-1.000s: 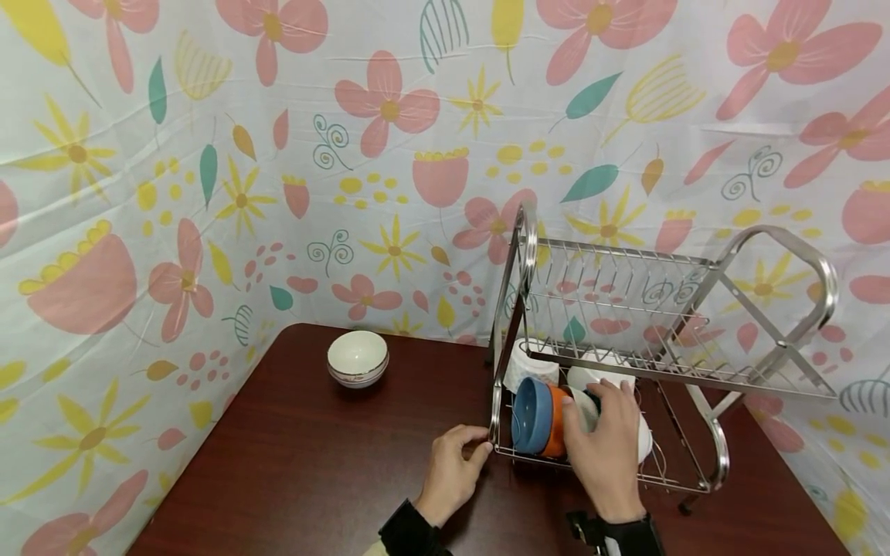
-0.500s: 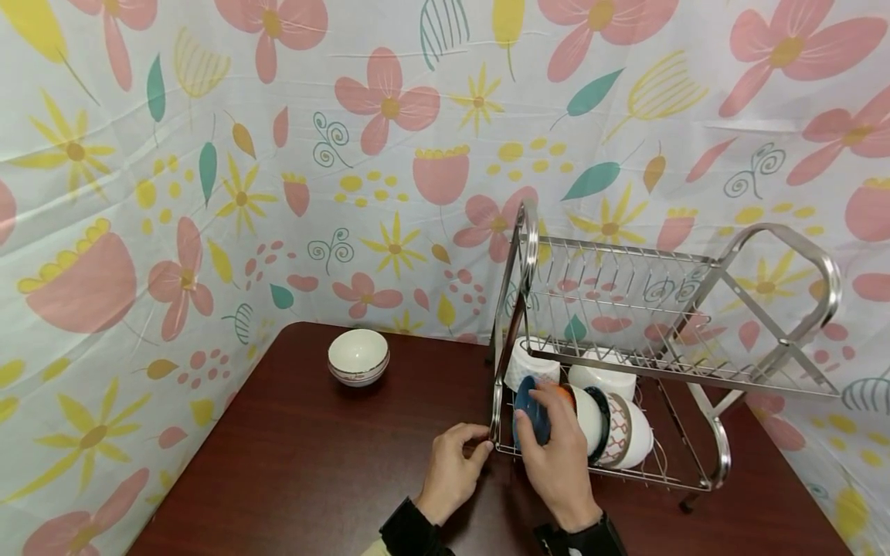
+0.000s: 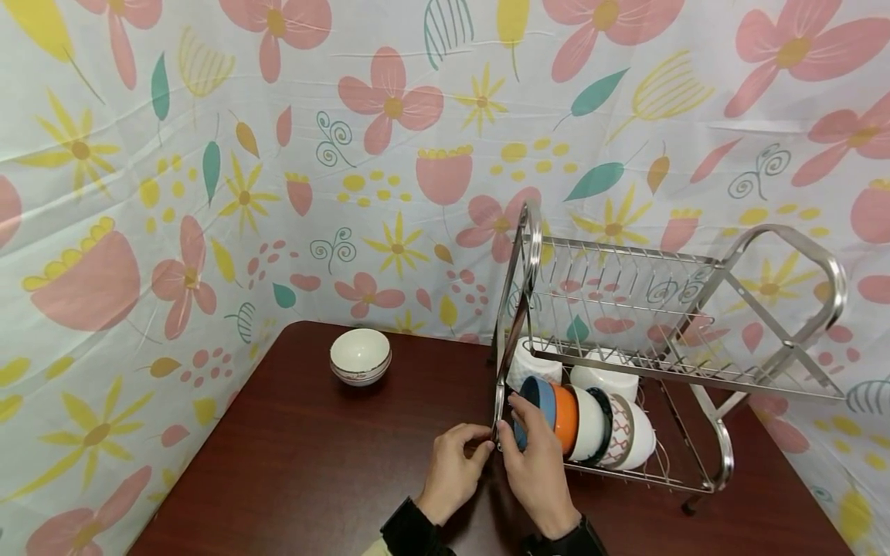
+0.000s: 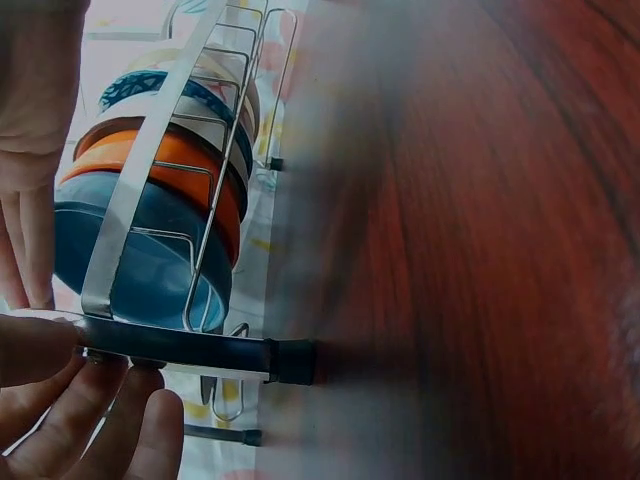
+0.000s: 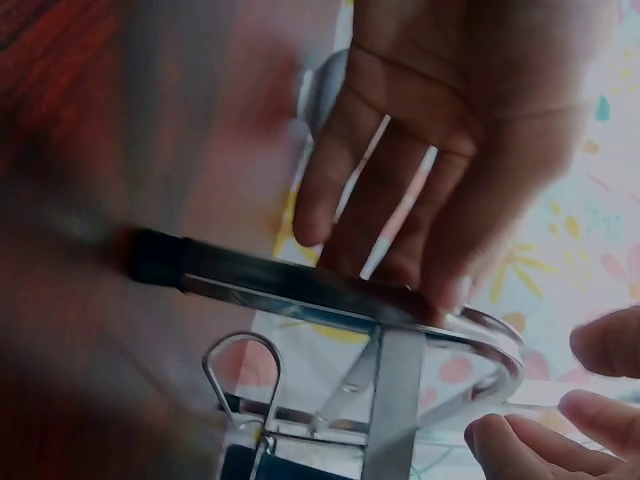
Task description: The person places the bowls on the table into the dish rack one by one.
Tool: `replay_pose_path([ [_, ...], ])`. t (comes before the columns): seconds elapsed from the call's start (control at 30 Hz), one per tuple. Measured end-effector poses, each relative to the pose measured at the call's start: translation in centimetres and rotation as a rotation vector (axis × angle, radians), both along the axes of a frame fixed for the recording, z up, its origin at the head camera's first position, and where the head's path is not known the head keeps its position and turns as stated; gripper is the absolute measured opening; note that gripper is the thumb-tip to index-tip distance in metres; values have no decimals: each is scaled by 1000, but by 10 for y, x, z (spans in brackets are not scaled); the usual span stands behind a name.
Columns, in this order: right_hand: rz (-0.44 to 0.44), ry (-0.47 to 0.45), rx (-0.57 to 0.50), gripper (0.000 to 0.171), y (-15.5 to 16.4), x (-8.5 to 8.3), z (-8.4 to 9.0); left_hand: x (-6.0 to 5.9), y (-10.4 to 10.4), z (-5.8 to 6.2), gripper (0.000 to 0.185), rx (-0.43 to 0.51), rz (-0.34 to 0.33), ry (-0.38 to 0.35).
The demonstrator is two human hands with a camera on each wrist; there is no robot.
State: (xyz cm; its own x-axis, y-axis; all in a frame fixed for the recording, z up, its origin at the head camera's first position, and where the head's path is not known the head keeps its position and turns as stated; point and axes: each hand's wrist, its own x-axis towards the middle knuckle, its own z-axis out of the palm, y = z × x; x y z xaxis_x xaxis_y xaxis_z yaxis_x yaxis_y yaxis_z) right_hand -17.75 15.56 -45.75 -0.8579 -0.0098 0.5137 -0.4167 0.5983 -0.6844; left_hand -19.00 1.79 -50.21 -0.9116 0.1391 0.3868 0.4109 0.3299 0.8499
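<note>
A two-tier metal dish rack (image 3: 619,369) stands on the table. My left hand (image 3: 455,467) pinches its front left post between thumb and fingers; in the left wrist view those fingers (image 4: 95,405) wrap the metal bar. My right hand (image 3: 538,467) is just right of the same post, its thumb and fingers apart and overlapping the blue bowl (image 3: 539,394). In the right wrist view the right hand's fingertips (image 5: 490,435) are close to the bar. Beside the blue bowl, several bowls stand on edge in a row: orange (image 3: 566,417), white (image 3: 589,425), dark blue, red-patterned (image 3: 617,436) and white.
A white cup (image 3: 531,359) and another white vessel (image 3: 606,377) sit at the back of the lower tier. Stacked white bowls (image 3: 360,355) stand left on the brown table (image 3: 334,471). A floral cloth (image 3: 417,116) hangs behind. The upper tier overhangs the bowls.
My right hand has moved left along the row, from the middle bowls past the blue bowl to the left post, uncovering the bowls. My left hand has stayed on the post.
</note>
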Motion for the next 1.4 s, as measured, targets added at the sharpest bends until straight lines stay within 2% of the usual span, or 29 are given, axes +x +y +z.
replay_pose_path([
  [0.17,6,-50,-16,40,-6,0,-5,-1,-1,-1,16,-11,20,32],
  [0.47,-57,0,-53,39,-9,-5,-13,-2,-1,0,15,-23,40,27],
  [0.7,-78,-38,-9,37,-10,-6,-18,-6,-6,1,13,14,51,32],
  [0.8,-68,-46,4,36,-10,-6,-18,-8,-13,1,12,17,75,55],
  [0.97,-50,-66,2,35,-11,-6,-17,-17,-31,7,10,38,174,62],
  [1.2,-46,-82,0,37,-11,-6,-14,-36,-79,22,10,127,348,55],
  [1.4,-50,-83,-7,36,-11,-6,-15,-42,-111,29,13,126,459,64],
])
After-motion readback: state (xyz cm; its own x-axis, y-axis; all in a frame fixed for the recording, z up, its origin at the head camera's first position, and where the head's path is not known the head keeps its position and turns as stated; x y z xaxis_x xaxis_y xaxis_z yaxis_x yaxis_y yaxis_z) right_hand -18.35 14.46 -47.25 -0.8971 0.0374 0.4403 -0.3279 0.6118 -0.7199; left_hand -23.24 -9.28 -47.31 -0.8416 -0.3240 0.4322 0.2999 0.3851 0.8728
